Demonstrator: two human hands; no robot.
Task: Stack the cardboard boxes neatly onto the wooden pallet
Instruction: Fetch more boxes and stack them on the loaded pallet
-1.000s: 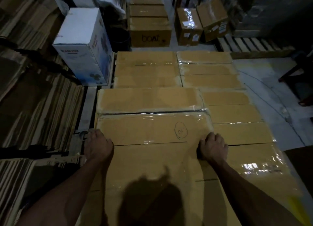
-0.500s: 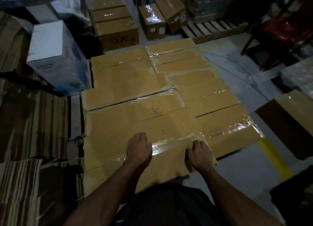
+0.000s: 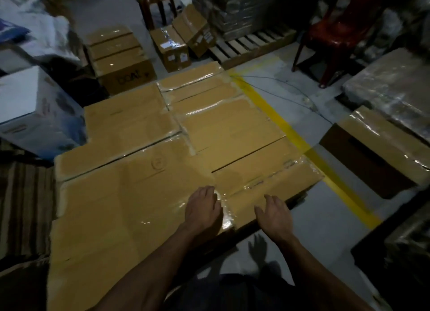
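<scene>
A layer of flat, tape-wrapped boxes (image 3: 176, 147) fills the centre of the frame, set edge to edge with only narrow seams between them. The pallet beneath is hidden by them, so its position can only be inferred. The left hand (image 3: 202, 208) is laid palm down on the box nearest the bottom edge, fingers loosely together and nothing gripped. The right hand (image 3: 275, 214) is held just beside it at the lower right corner of the layer, fingers spread and relaxed; whether it touches the cardboard cannot be told.

This layer is judged close to complete, with the near box apparently being squared up. More work is judged to be left: a loose box (image 3: 381, 147) lies at the right of the frame beyond the yellow line (image 3: 290, 133), and further boxes (image 3: 121, 59) are seen on the floor at the upper centre. A second, bare pallet (image 3: 246, 45) lies at the upper right, beside a red chair (image 3: 337, 31). A white carton (image 3: 35, 110) stands at the left.
</scene>
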